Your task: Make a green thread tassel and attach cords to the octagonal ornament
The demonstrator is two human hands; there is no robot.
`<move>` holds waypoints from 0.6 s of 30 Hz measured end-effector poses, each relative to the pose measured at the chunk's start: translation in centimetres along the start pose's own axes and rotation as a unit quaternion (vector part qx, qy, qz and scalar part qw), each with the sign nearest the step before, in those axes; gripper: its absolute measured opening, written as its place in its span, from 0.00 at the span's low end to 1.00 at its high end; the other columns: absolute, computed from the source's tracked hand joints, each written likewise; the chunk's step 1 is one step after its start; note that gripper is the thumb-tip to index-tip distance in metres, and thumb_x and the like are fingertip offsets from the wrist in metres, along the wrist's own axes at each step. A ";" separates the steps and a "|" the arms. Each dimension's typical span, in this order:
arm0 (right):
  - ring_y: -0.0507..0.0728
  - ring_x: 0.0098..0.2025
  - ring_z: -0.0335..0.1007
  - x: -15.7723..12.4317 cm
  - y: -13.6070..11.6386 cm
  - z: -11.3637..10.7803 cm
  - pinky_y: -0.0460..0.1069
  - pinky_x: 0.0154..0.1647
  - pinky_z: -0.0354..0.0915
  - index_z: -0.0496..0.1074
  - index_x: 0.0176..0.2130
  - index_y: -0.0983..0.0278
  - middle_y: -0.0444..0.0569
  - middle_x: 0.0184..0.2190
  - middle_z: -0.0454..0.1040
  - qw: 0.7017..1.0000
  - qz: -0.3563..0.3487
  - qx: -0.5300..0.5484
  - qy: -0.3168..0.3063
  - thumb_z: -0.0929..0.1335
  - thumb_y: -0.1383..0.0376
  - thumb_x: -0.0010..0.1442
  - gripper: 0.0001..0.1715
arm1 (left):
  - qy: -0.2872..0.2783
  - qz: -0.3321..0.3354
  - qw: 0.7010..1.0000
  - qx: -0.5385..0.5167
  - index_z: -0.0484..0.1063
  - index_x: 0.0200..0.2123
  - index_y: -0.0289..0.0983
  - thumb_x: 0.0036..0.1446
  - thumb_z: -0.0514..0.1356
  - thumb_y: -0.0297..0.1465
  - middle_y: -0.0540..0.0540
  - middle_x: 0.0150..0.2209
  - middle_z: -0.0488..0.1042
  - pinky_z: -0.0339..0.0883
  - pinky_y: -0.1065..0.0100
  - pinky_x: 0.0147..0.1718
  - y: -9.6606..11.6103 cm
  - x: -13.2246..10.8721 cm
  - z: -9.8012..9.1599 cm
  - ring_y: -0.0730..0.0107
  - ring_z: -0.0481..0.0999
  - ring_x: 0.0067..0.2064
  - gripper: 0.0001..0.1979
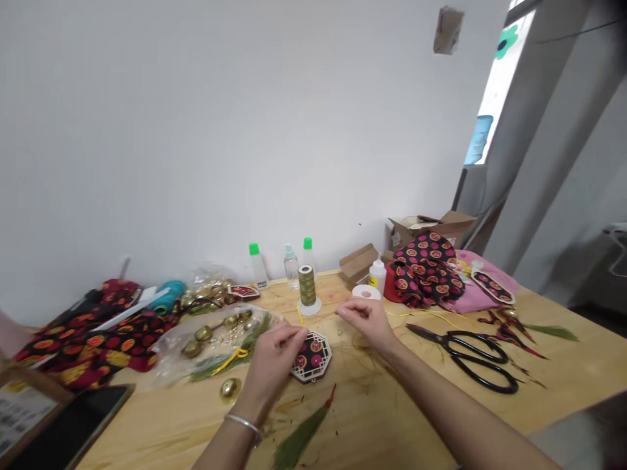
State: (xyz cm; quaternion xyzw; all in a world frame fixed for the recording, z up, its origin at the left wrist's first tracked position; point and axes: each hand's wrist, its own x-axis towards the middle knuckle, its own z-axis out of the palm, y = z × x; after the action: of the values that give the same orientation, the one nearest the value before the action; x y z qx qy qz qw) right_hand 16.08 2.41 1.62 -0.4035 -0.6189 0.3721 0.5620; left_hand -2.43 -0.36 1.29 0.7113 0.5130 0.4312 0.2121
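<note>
My left hand [274,359], a bangle on its wrist, is closed in a pinch at the upper left edge of an octagonal ornament [311,358]. The ornament has a pale lattice frame over dark patterned cloth. A short yellow cord [300,318] shows just above those fingertips; what they pinch is hidden. To the right, my right hand [368,321] is also pinched closed above the table, and anything between its fingertips is too fine to make out. Below the ornament lies a green tassel [302,436] with a red top. Behind the hands stands an olive thread spool [307,287].
Black-handled scissors [473,356] lie at right. A plastic bag with gold bells [215,336] and a loose bell [229,390] are at left, near a dark phone-like slab [85,427]. Glue bottles [377,277], a white tape roll [360,290] and patterned cloth [431,264] stand behind.
</note>
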 end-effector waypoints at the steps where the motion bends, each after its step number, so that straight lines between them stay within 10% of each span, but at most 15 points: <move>1: 0.49 0.21 0.57 0.0 0.0 -0.1 0.44 0.21 0.54 0.73 0.21 0.68 0.45 0.18 0.67 1.000 -0.001 0.001 0.011 0.67 0.60 0.44 0.12 | -0.019 0.005 1.000 0.006 0.72 0.21 0.35 0.52 0.52 0.37 0.50 0.21 0.65 0.58 0.72 0.26 0.2 -0.1 -0.1 0.71 0.65 0.26 0.16; 11: 0.51 0.22 0.60 0.0 0.2 -0.3 0.45 0.23 0.57 0.72 0.20 0.67 0.46 0.18 0.70 1.000 0.016 -0.004 -0.010 0.68 0.59 0.43 0.13 | -0.015 -0.061 0.997 0.039 0.67 0.42 0.38 0.55 0.45 0.33 0.44 0.34 0.72 0.60 0.65 0.36 -0.6 -0.1 -1.3 0.64 0.69 0.37 0.16; 18: 0.51 0.22 0.61 0.0 0.1 -0.4 0.45 0.23 0.57 0.72 0.21 0.67 0.47 0.19 0.70 0.999 0.025 -0.004 -0.042 0.67 0.56 0.45 0.15 | -0.269 0.002 0.955 0.129 0.72 0.36 0.40 0.52 0.47 0.28 0.49 0.29 0.74 0.60 0.72 0.30 -1.3 -0.3 -3.9 0.70 0.69 0.30 0.15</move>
State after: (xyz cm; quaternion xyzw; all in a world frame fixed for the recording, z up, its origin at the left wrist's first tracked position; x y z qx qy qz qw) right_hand 16.45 2.44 1.52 -0.4050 -0.6329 0.3999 0.5248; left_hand -6.40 -0.68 2.24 0.8229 0.4872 0.1548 0.2480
